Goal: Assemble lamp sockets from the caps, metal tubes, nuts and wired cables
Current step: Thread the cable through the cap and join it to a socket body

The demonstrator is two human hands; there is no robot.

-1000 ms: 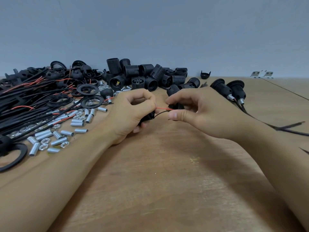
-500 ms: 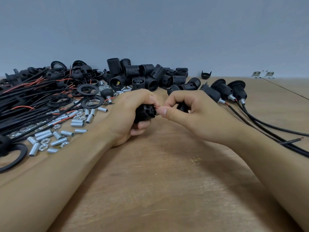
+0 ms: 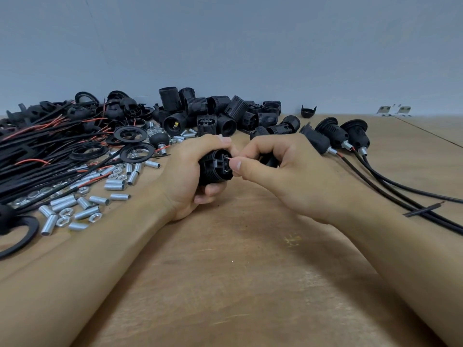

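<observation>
while the left hand (image 3: pixel 186 176) grips the socket body (image 3: pixel 215 167) above the table (image 3: pixel 225 271), the right hand (image 3: pixel 288 176) pinches a wire end (image 3: pixel 229 159) at its terminal; wiring step, next needs the tip seated straight.

The tabletop (image 3: pixel 250 284) is matt brown wood with a fine grain and small pale scuffs. The socket body (image 3: pixel 216 169) gripped in the left hand (image 3: pixel 190 176) is black plastic with a dull sheen. Toward the far edge, the piled socket shells (image 3: pixel 220 110) are black plastic with ribbed, threaded outsides. Near the left edge, the short tubes (image 3: pixel 92 200) and nuts (image 3: pixel 67 211) are bright, smooth silvery metal. The cables (image 3: pixel 400 189) have smooth black sleeves, slightly glossy, and the flat rings (image 3: pixel 136 152) are black plastic.
</observation>
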